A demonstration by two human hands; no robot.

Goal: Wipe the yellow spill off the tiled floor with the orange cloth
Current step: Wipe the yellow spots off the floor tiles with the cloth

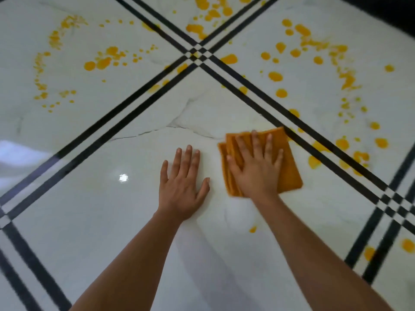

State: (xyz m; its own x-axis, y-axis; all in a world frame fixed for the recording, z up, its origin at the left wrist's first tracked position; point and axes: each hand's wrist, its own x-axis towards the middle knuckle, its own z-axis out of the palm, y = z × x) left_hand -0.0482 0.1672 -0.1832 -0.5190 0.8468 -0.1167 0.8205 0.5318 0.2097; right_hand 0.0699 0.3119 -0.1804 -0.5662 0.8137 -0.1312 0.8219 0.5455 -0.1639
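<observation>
My right hand (pixel 256 169) presses flat, fingers spread, on the folded orange cloth (pixel 289 173) right of centre. My left hand (pixel 182 187) lies open on the tiled floor (pixel 94 221) beside it (glossy white marble). Yellow spill (pixel 275 76) dots the frame's upper half and right edge.

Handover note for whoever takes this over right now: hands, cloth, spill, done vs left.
Left hand: flat on the bare tiled floor, holding nothing.
Right hand: fingers spread and straight, pressing the folded orange cloth flat on the floor, right by the black stripes.
Done: the tile under both hands shows almost no yellow, only one small spot by the right forearm.
Left: the yellow spill dots the left, far and right tiles and the stripes. The nearest patch lies just across the stripes from the cloth.
</observation>
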